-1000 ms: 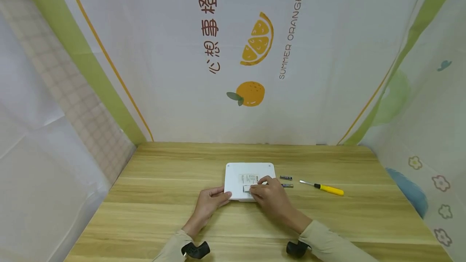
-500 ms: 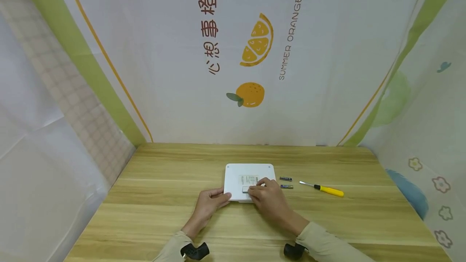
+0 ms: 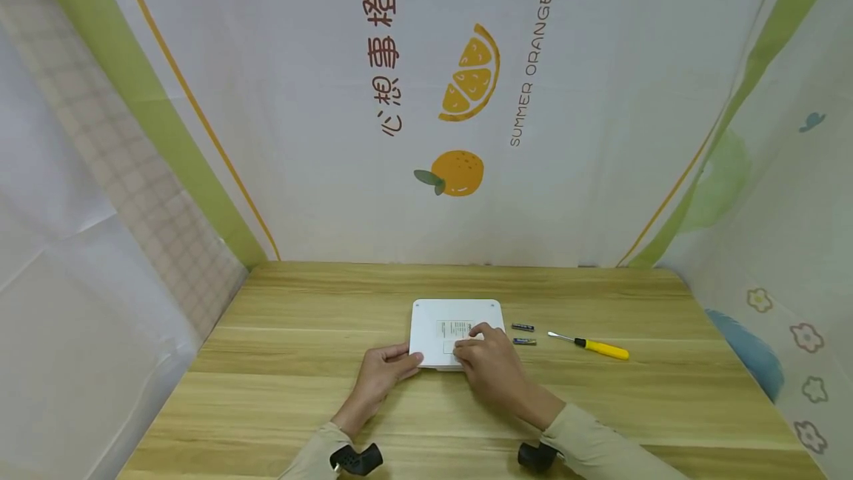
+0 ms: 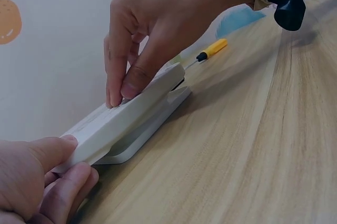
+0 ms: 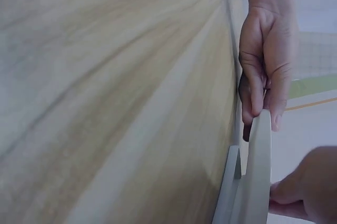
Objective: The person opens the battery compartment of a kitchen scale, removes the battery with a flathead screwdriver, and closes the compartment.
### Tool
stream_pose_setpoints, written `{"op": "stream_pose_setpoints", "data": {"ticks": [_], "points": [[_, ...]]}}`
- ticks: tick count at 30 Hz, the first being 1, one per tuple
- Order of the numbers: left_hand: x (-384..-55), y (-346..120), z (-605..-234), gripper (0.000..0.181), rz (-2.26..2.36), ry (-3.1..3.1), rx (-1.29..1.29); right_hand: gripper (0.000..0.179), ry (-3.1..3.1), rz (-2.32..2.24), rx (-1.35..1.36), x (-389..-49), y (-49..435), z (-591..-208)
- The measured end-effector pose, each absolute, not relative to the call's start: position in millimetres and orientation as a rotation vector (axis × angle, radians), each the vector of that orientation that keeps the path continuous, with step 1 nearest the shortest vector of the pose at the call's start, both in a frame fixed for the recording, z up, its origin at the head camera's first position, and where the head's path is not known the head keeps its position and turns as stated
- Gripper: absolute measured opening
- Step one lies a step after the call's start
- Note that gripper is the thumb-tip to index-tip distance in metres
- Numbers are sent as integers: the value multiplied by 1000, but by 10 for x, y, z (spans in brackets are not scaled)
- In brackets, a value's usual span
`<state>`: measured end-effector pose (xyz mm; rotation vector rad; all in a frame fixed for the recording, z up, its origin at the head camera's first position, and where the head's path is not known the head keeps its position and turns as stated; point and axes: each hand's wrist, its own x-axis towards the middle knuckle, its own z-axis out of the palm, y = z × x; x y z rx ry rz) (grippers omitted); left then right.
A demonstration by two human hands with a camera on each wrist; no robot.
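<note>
A flat white device (image 3: 429,317) with rounded corners lies back side up on the table, a printed label (image 3: 453,329) facing me. My left hand (image 3: 382,372) grips its near left corner, thumb on top and fingers underneath. In the left wrist view the device (image 4: 121,124) is tilted above a white lower part (image 4: 150,134). My right hand (image 3: 496,365) pinches a small white battery cover (image 3: 448,347) below the label, with thumb and fingertips close together on the surface. The cover lies level with the back; its right part is hidden by the fingers.
Two small batteries, a far one (image 3: 523,327) and a near one (image 3: 525,341), lie just right of the device. Farther right is a screwdriver (image 3: 603,349) with a yellow handle. A printed cloth (image 3: 320,169) hangs behind the wooden table (image 3: 300,361).
The battery cover, earlier raised at an angle in my right hand, has come down level with the device's back. My left hand keeps its grip; batteries and screwdriver have not moved.
</note>
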<state>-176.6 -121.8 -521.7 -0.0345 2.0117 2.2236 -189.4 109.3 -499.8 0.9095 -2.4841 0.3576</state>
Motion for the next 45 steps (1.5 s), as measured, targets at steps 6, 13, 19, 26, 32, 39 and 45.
{"op": "stream_pose_setpoints", "data": {"ticks": [6, 13, 19, 26, 32, 39, 45], "points": [[-1758, -1214, -5210, 48, 2219, 2009, -40, 15, -2511, 263, 952, -1855, 1126, -5018], [-1773, -1207, -5223, 48, 2238, 2002, -44, 25, -2494, 401, 963, -1834, 1233, -5032], [-1773, -1192, -5207, 46, 2237, 2003, -80, 15, -2564, 719, 624, -1928, 1550, -4881], [-1769, -1205, -5184, 49, 2204, 2034, -98, 14, -2808, 1115, 332, -2017, 1880, -4808], [-1796, -1212, -5156, 50, 2164, 2033, -65, 35, -3040, 1423, 207, -2102, 1919, -4878], [-1866, -1250, -5132, 55, 2074, 2020, -9, 35, -3145, 1495, 162, -2203, 1857, -4888], [-1886, -1288, -5124, 53, 2045, 1995, 16, 32, -3150, 1573, 159, -2251, 1835, -4882]]}}
